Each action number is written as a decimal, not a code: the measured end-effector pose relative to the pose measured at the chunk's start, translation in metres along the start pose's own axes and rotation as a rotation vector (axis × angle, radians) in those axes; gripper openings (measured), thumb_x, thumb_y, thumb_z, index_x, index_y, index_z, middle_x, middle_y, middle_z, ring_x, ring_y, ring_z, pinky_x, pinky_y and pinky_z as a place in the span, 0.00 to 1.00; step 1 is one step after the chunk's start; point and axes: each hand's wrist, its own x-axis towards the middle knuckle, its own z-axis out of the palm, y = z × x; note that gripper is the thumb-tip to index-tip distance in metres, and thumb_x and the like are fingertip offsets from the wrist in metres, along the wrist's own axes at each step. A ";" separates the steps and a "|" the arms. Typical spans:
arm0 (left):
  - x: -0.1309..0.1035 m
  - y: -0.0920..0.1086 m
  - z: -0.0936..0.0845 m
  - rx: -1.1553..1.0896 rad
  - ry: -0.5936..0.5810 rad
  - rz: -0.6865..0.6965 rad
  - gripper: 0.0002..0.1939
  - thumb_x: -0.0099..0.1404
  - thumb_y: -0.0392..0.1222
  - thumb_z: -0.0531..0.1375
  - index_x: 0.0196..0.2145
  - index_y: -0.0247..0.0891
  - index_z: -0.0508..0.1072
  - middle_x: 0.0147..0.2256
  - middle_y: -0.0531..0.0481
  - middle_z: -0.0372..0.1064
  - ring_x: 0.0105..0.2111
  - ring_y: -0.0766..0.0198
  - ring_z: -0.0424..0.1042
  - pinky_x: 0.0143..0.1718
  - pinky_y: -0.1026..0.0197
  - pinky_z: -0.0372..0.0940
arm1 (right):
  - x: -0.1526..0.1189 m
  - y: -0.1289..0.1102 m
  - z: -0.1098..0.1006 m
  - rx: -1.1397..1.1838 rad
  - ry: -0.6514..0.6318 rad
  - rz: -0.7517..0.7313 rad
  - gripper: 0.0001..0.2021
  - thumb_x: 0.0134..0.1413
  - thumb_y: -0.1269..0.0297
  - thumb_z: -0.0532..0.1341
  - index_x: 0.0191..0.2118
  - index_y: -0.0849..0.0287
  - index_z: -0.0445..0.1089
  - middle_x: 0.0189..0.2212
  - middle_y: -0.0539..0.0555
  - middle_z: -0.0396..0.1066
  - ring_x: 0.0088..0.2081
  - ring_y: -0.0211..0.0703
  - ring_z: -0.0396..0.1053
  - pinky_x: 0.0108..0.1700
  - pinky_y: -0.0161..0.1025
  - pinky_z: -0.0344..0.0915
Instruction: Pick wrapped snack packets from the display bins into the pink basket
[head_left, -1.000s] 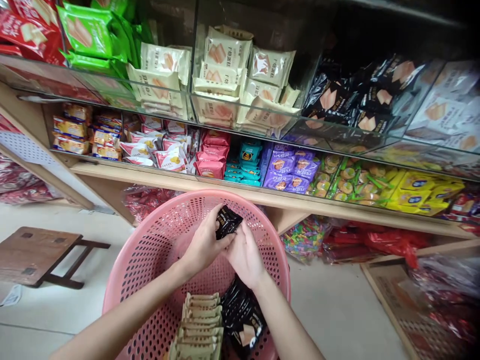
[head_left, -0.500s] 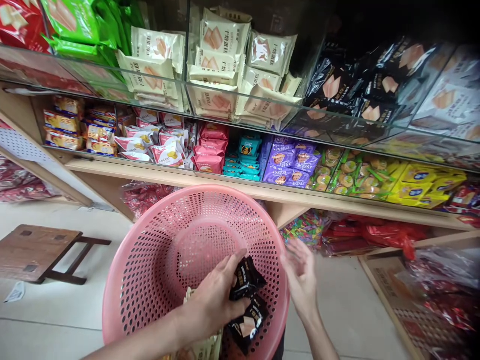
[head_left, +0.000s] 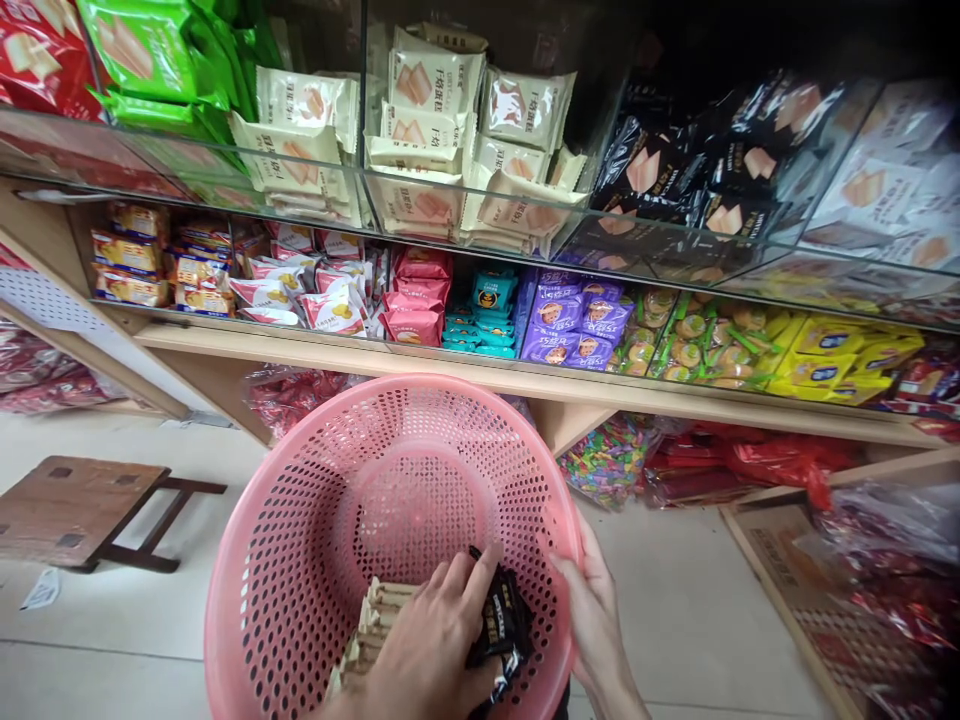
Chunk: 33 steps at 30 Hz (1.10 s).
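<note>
A pink perforated plastic basket point(head_left: 232, 560) stands tilted in front of the shelves. Inside it, my left hand point(head_left: 439, 630) has its fingers around black snack packets point(head_left: 504, 620), low on the right side. Cream-coloured packets point(head_left: 382, 605) lie in a row beside and partly under that hand. My right hand point(head_left: 596, 610) grips the basket's right rim, with the thumb inside the wall and the fingers outside.
Glass-fronted shelves hold cream packets point(head_left: 435, 80), black packets point(head_left: 652, 165), green bags point(head_left: 142, 50) and purple packets point(head_left: 559, 315). A wooden stool point(head_left: 75, 505) stands on the left floor. An open carton point(head_left: 780, 555) and bagged goods are at the right.
My left hand has moved down with the black packets, beside the cream ones. My right hand, formerly open beside the basket, has taken hold of its rim.
</note>
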 end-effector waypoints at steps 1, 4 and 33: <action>-0.002 0.002 0.001 0.019 -0.017 0.004 0.42 0.51 0.37 0.58 0.62 0.41 0.44 0.49 0.44 0.60 0.48 0.54 0.60 0.50 0.54 0.59 | -0.004 0.001 0.000 0.004 0.011 0.001 0.33 0.48 0.66 0.60 0.60 0.48 0.49 0.51 0.55 0.67 0.48 0.47 0.67 0.48 0.46 0.64; -0.006 0.006 0.004 0.066 -0.072 0.018 0.44 0.51 0.43 0.60 0.62 0.42 0.44 0.50 0.42 0.59 0.48 0.52 0.60 0.50 0.53 0.59 | -0.015 0.002 0.003 0.006 0.055 -0.002 0.34 0.47 0.65 0.61 0.60 0.49 0.49 0.50 0.55 0.67 0.47 0.47 0.68 0.49 0.46 0.63; -0.025 0.005 0.008 0.305 -0.285 0.027 0.26 0.60 0.29 0.48 0.57 0.40 0.57 0.48 0.43 0.65 0.45 0.54 0.67 0.42 0.55 0.67 | -0.036 0.016 0.004 0.049 0.247 0.036 0.33 0.45 0.69 0.59 0.59 0.46 0.51 0.46 0.53 0.70 0.42 0.45 0.70 0.45 0.42 0.66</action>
